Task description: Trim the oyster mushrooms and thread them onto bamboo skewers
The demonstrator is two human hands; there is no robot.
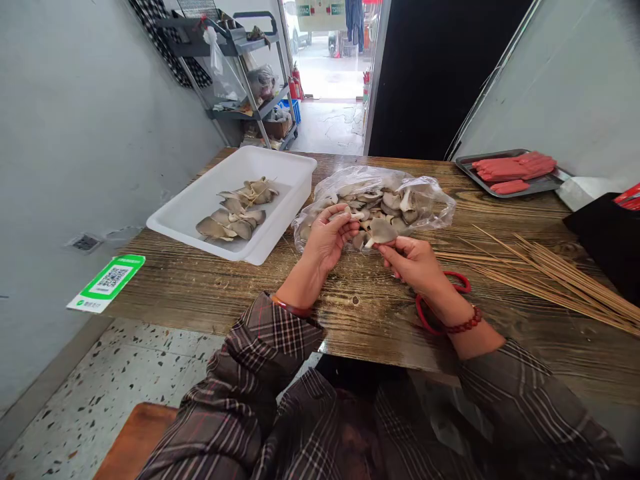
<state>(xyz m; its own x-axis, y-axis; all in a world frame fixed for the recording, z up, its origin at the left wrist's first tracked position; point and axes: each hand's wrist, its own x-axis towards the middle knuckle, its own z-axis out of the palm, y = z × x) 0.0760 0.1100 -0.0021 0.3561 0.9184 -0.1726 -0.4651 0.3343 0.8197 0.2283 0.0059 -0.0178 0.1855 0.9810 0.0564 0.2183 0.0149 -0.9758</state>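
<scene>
My left hand [331, 233] is closed, pinching a small pale oyster mushroom [356, 216] between thumb and fingers. In my right hand [411, 264] a larger grey-brown oyster mushroom [383, 231] is held by its edge, its white stem pointing left. Both hands are at the near side of a clear plastic bag [436, 200], which lies spread open with many loose oyster mushrooms [395, 200] in it. Under my right wrist lie scissors with red handles [424, 315]; their blades are hidden. Thin bamboo skewers [560, 277] lie to the right of that hand.
A white plastic tub [295, 193] at the left holds bunched oyster mushrooms [233, 223]. Back right, a dark tray [465, 162] carries reddish-pink sticks [515, 168]. A green-edged QR code card [107, 283] lies at the left table edge. Behind stands a grey shelf cart [250, 45].
</scene>
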